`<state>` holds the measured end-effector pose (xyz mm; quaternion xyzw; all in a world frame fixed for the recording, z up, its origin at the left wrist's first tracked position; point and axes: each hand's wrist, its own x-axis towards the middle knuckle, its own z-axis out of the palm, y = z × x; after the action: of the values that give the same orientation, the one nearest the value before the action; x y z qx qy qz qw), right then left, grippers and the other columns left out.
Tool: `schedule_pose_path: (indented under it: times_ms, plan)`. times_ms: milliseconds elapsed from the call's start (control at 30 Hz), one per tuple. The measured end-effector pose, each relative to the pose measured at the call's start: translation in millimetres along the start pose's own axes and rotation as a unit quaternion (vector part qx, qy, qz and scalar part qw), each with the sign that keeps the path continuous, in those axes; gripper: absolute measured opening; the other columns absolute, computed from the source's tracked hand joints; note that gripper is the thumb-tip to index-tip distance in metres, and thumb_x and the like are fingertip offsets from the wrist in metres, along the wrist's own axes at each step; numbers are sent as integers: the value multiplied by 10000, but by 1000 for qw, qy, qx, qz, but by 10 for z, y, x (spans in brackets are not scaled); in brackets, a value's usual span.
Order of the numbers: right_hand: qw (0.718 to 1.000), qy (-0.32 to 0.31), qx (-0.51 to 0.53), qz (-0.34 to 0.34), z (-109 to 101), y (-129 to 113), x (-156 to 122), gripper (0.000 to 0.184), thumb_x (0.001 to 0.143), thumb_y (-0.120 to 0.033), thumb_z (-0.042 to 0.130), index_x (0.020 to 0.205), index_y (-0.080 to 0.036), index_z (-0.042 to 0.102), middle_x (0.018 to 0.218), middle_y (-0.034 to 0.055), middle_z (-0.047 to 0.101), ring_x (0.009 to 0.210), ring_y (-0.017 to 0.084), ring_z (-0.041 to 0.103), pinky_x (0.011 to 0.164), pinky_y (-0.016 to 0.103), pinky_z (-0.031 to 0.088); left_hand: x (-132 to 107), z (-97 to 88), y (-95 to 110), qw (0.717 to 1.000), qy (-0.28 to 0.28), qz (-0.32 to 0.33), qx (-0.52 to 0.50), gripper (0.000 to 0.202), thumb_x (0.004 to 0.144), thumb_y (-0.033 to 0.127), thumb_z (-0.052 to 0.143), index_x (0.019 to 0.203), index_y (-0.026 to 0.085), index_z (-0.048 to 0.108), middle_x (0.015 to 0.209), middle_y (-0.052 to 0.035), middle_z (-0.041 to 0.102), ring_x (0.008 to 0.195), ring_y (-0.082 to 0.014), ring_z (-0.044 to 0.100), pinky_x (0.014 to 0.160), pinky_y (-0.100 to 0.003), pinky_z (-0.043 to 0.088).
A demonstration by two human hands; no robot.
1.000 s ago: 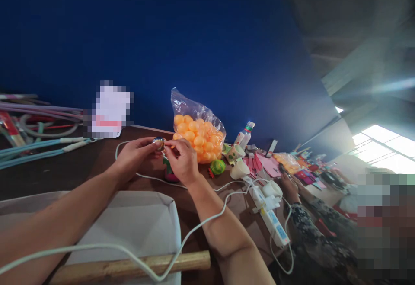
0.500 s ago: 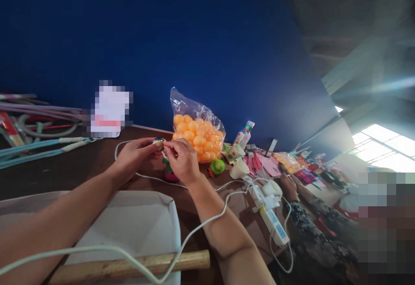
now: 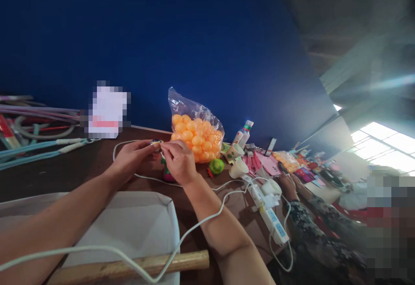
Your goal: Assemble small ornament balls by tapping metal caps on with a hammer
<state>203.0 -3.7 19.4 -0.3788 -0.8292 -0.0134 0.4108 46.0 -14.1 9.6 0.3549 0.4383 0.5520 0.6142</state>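
My left hand (image 3: 134,157) and my right hand (image 3: 178,161) meet above the dark brown table (image 3: 65,168), fingertips pinched together on a small shiny round object (image 3: 156,143). Both hands are closed on it. Just behind them stands a clear plastic bag of orange balls (image 3: 194,136). A pink and green toy (image 3: 167,173) lies on the table under my right hand, partly hidden. A white cable (image 3: 201,222) runs under my right forearm.
A white cardboard box (image 3: 129,224) and a wooden stick (image 3: 129,267) lie near me. A white power strip (image 3: 270,218), paper cups (image 3: 239,169), a green disc (image 3: 216,166) and a bottle (image 3: 244,134) sit to the right. Another person's hand (image 3: 288,185) rests there. Teal rods (image 3: 39,148) lie left.
Both hands have stayed pinched on the small round object, shifting slightly left and lower in view as the camera moved a little.
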Motion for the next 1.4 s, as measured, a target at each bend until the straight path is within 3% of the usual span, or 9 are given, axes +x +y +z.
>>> schedule_pose_path:
  times_ms: [200,367,567,767,900,1067,1400]
  plan:
    - [999,15,-40,-29,65,-2,-49,268,991,-219,480,1082,-199,731,965,99,697,910,180,678,839,282,583,-38,31,20,999,24,-22,-36,282,691,282,832,915,130,754,807,-68,775,737,-190,726,677,-242,575]
    - [998,13,-56,-21,116,-5,-63,270,990,-216,481,1101,-208,727,984,103,701,918,189,677,822,288,589,-18,19,-29,997,2,-19,-76,305,679,299,847,908,121,753,771,-65,761,693,-172,711,678,-251,573]
    - [996,21,-79,-33,139,-11,-67,275,983,-196,482,1117,-202,722,985,100,703,904,179,679,793,260,583,-49,43,2,997,14,-10,-75,246,717,270,811,890,108,744,832,-99,768,707,-167,714,689,-251,570]
    - [995,7,-99,-33,140,-27,-66,290,984,-171,472,1155,-142,705,1002,125,699,923,183,678,820,274,577,4,21,-63,997,1,-7,-83,278,704,289,817,892,101,733,776,-89,755,683,-175,718,634,-232,566]
    - [992,19,-119,-39,151,-30,-72,272,981,-170,489,1129,-162,717,978,109,704,911,167,682,803,252,574,23,35,-78,994,6,-12,-109,170,710,234,804,815,123,732,720,-76,745,628,-165,707,617,-231,568]
    - [989,62,-117,-62,170,-33,-82,272,980,-167,490,1128,-158,718,934,91,714,872,165,691,781,244,582,6,59,-60,994,14,0,-111,85,750,200,762,739,133,710,710,-81,740,605,-158,697,593,-220,553]
    - [991,65,-101,-61,171,-70,-66,275,983,-162,478,1124,-142,713,921,97,708,866,177,694,772,259,588,32,54,-81,993,10,21,-113,124,737,221,780,700,129,707,694,-77,726,619,-153,683,615,-217,551]
